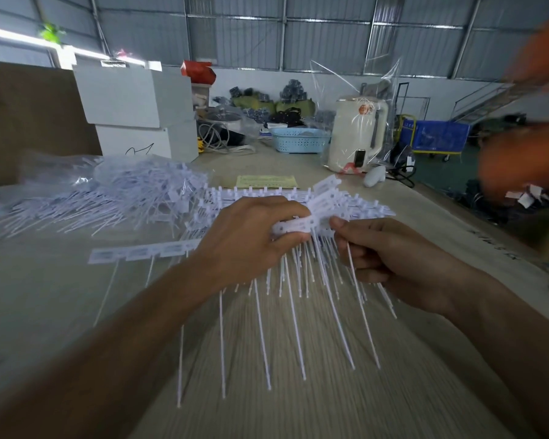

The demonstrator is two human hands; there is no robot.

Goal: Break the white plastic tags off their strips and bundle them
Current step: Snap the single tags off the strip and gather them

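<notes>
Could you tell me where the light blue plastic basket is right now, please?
In the head view, the light blue basket sits at the table's far end, right of centre, just left of the bagged white kettle.

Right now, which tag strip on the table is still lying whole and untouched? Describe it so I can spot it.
Start at the big loose pile of tags on the left of the table. Come toward the camera to the left hand; just left of it lies a flat strip. Unlike the pile's loose tags, its labels are still joined in a row, with thin tails pointing toward the camera, and no hand touches it.
</notes>
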